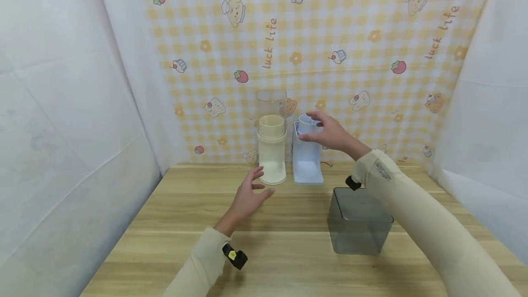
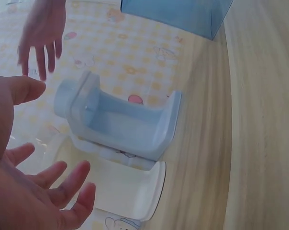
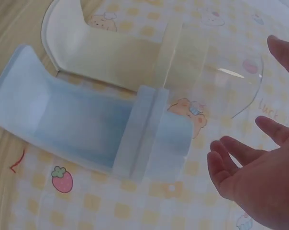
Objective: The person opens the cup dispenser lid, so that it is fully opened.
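Note:
A cream holder stands at the back of the table with a clear cylinder on its top. Just right of it is a light blue holder, its ring-shaped top bare of any cylinder. My right hand is raised by the blue top, fingers spread and thumb apart, holding nothing; in the right wrist view a gap shows between the hand and the blue holder. My left hand, lower and in front of the cream holder, has its fingers apart and grips nothing.
A grey see-through box stands on the wooden table at the right, beneath my right forearm. Behind the holders hangs a yellow checked cloth. White sheets hang at both sides.

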Tool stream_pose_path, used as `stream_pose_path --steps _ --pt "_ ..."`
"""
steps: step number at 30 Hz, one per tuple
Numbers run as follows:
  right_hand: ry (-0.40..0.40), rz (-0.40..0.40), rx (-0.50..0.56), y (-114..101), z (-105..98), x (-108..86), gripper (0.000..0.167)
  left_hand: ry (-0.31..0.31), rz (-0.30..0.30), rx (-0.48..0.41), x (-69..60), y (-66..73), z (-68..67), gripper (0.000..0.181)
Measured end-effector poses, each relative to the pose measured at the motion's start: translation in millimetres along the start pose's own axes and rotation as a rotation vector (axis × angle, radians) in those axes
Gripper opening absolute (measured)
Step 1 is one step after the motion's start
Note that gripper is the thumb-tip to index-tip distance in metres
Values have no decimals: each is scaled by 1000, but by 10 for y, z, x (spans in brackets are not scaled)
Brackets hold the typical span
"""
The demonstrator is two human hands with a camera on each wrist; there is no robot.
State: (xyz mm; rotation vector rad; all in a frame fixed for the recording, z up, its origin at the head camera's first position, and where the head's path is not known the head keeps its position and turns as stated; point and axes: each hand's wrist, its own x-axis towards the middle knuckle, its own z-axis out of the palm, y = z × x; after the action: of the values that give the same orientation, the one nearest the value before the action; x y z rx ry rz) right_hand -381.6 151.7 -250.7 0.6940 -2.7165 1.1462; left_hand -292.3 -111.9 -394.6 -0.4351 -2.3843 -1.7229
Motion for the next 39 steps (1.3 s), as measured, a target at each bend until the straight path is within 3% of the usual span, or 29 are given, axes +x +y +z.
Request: stream_pose_path --steps 8,16,20,24,30,33,39 --pt "-139 -107 14 108 -168 -452 74 114 -75 64 324 37 -112 88" --pt "-189 -154 64 274 -233 -890 68 177 1 168 692 182 -203 91" --pt "-179 -182 68 386 -263 -1193 66 197 22 206 885 270 -248 92" --pt "-145 -195 -5 534 -268 -1446 64 226 36 233 1035 374 -305 92" --pt "-131 -171 -24 775 -365 -1777 67 251 67 261 1293 564 -263 95" --pt "-120 -175 -10 895 -394 -1876 69 265 55 287 1432 680 -234 99" --pt "-142 -173 50 1078 -341 -1953 71 306 30 422 1659 869 -252 102"
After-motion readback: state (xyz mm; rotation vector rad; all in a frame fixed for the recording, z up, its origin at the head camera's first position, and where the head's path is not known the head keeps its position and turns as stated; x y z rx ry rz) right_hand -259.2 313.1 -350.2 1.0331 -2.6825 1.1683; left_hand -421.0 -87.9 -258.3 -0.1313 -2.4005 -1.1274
